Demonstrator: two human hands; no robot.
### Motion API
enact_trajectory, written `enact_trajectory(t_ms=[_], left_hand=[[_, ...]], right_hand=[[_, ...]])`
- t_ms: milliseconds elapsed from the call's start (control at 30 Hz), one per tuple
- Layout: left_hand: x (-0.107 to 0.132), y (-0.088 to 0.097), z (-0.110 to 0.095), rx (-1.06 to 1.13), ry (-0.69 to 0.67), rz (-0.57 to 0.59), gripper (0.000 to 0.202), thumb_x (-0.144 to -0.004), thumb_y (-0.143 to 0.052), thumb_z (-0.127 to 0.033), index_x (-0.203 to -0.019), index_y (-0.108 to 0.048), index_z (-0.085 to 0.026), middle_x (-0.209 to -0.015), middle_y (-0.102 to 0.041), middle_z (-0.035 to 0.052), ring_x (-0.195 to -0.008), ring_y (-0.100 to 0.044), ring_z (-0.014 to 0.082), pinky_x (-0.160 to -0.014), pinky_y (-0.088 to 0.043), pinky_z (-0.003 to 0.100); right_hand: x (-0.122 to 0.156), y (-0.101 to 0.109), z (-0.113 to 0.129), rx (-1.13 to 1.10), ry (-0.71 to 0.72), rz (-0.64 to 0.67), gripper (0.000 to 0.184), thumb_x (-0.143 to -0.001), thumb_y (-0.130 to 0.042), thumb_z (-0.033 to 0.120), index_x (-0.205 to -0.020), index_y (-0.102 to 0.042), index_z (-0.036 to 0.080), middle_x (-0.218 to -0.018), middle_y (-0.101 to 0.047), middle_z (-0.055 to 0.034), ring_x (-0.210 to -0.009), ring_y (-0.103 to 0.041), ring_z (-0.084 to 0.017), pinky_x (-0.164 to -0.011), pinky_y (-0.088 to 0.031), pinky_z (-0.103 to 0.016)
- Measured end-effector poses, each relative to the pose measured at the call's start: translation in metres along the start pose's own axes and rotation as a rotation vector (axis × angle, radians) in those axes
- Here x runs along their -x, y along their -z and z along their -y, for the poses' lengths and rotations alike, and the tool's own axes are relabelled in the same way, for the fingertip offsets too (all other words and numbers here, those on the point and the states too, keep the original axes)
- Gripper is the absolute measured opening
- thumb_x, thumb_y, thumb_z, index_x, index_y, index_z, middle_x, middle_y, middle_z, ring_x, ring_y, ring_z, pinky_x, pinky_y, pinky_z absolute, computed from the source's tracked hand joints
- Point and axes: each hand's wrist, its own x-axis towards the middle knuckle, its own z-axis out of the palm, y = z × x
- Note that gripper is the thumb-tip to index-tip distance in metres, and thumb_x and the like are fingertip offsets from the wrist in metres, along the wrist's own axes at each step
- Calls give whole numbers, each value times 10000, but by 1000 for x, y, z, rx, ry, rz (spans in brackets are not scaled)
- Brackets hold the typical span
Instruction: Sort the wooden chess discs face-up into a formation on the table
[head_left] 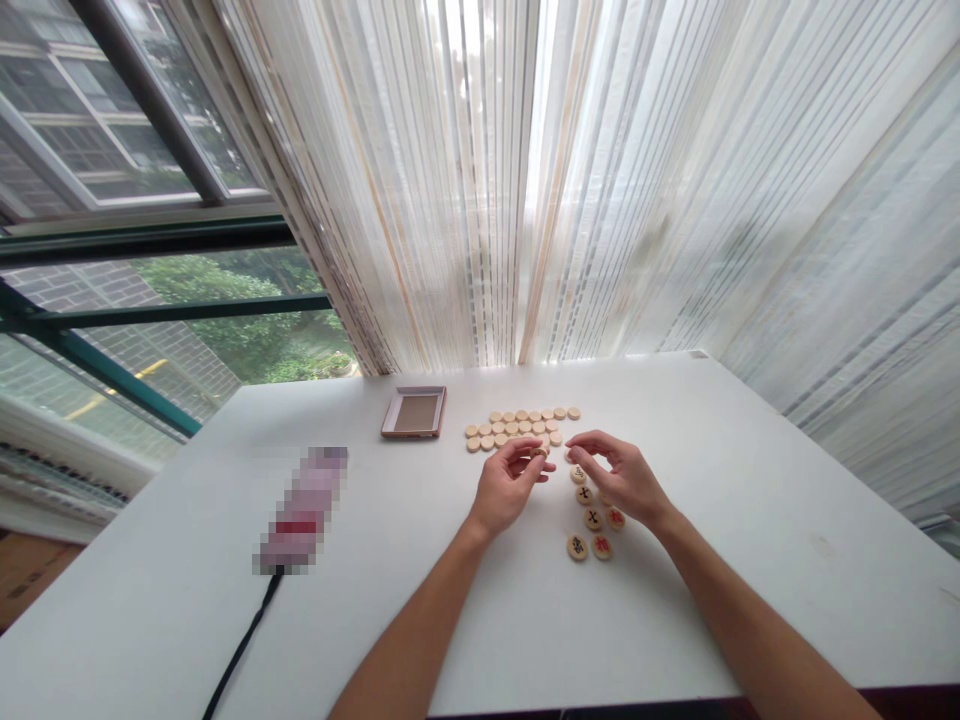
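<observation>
My left hand [506, 485] pinches a wooden Chinese chess piece [538, 453] between thumb and fingers, above the table. Close by on the right, my right hand [619, 475] has its fingertips closed on another pale piece [569, 454], mostly covered by the fingers. Below the right hand lie several face-up pieces, some with black characters, like this black-marked piece [577, 547], and some with red, like this red-marked piece [602, 546]. Part of this group is hidden under the right hand. Beyond both hands, plain-topped pieces [513, 429] form rows.
An open shallow box [414, 413] sits at the back left of the white table [390, 600]. Farther left lies a blurred-out pinkish object [307, 510] with a black cable [244, 640] running to the front edge. Striped curtains [480, 200] hang behind the table.
</observation>
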Motion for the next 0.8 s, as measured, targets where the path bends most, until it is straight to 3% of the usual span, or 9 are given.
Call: enact_trajectory(t_ms=[367,467,667,800], left_hand=[[3,0,-5,-65,39,27,333,-808,-752,-423,-968,-704,-134,-843,-719,69,-737,-752,219,-656,-600,295],[4,-1,-5,-99,49,41,344,-813,-743,-435,-970,-714,-130,-851,-732,83,-740,-756,234,-671,-609,320],[8,-3,-3,-154,51,109,339,-874,-679,-410,-1087,-706,-147,-989,-751,121,-941,-738,263,-816,-606,380],[11,-5,-6,-243,1,153,276,-872,-686,-379,-1034,-708,-157,-932,-760,98,-862,-744,226,-820,-596,358]], right_hand=[[-1,3,4,40,27,-20,209,-918,-592,390,-975,-694,216,-910,-742,-61,-842,-701,-226,-768,-585,-352],[-1,6,2,81,33,-32,215,-920,-579,390,-985,-694,221,-898,-745,-64,-825,-701,-230,-649,-588,-319],[-6,18,-8,208,34,-130,221,-909,-576,400,-977,-697,228,-896,-743,-62,-766,-692,-224,-428,-493,-256],[-10,22,-16,245,48,-150,217,-912,-570,391,-969,-693,223,-851,-740,-49,-720,-682,-208,-556,-546,-305]])
